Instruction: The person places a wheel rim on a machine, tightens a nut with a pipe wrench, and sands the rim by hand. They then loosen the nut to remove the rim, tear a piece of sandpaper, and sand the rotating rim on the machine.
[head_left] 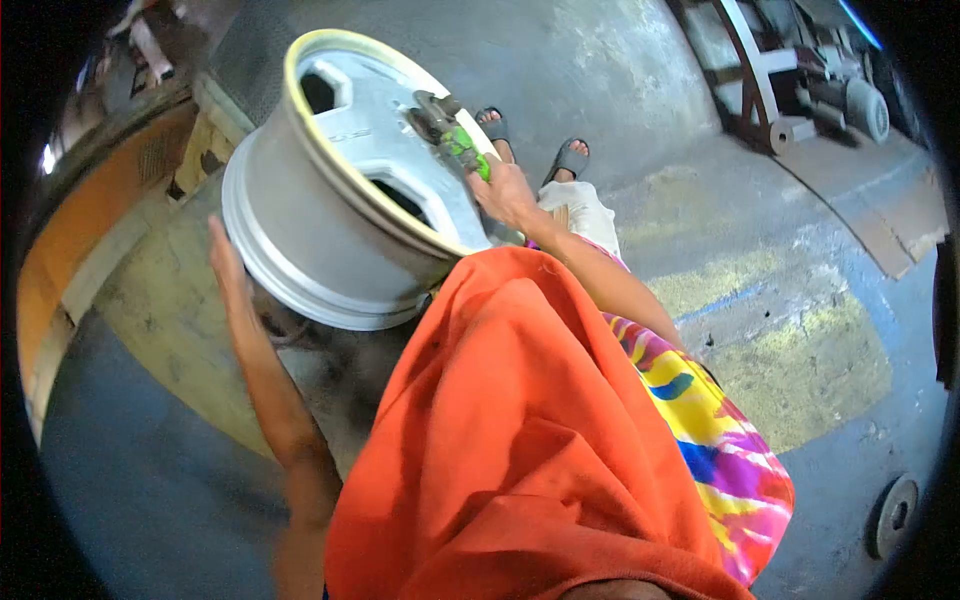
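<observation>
Between the hands, a silver wheel rim (330,210) is steadied by the flat-open left hand (228,275); a green-handled tool (450,135) is gripped in the right hand (505,195).

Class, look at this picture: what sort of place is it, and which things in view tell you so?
Probably a wheel repair or metal workshop. A bare alloy wheel rim is steadied by the left hand while the right hand holds a green-handled tool against it. The concrete floor is stained, with machinery behind.

head camera looks steeply down, close over the lap.
</observation>
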